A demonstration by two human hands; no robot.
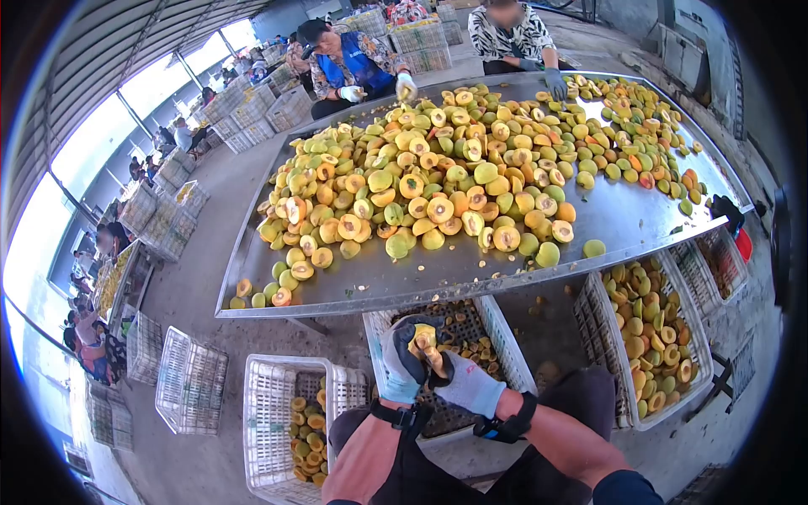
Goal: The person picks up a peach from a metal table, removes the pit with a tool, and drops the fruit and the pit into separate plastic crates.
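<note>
Both of my hands wear grey gloves with dark palms and meet low in the middle, above a crate holding pits and fruit scraps. My left hand is closed around a cut yellow peach half, its flesh facing up. My right hand is closed against the same fruit from the right. A narrow brownish piece shows between the hands; whether it is a tool or a bare fingertip I cannot make out. Ahead, a heap of halved yellow-green peaches lies on a metal table.
A white crate with peach halves stands left of my legs. Another full crate stands at right, partly under the table. Two people work across the table. Stacked crates and more people fill the left background.
</note>
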